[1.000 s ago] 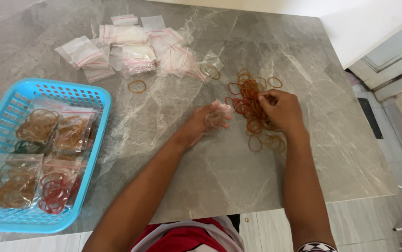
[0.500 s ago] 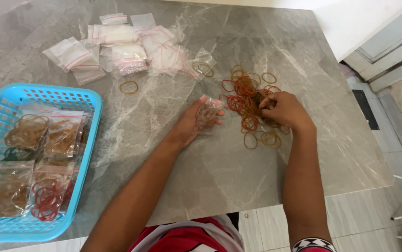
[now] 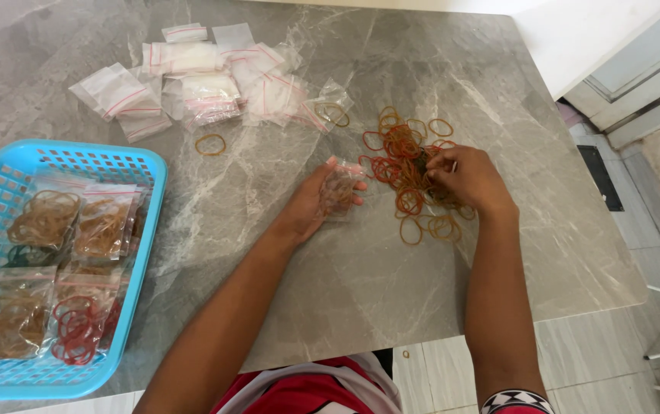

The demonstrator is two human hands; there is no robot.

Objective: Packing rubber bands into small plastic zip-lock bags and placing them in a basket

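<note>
My left hand [image 3: 316, 203] holds a small clear plastic bag [image 3: 339, 190] with some rubber bands inside, just above the grey marble table [image 3: 284, 276]. Right of it lies a loose pile of red, orange and tan rubber bands [image 3: 406, 165]. My right hand [image 3: 468, 178] rests on the right side of that pile, fingers pinched on some bands. A single tan rubber band [image 3: 210, 144] lies apart, to the upper left.
A blue plastic basket [image 3: 127, 307] at the left edge holds several filled bags of rubber bands. A heap of empty clear zip bags [image 3: 192, 84] lies at the table's far side. The table's right and near edges drop to a tiled floor.
My left hand with the bag has stayed beside the pile. My right hand has shifted a little over the rubber bands, still picking at them.
</note>
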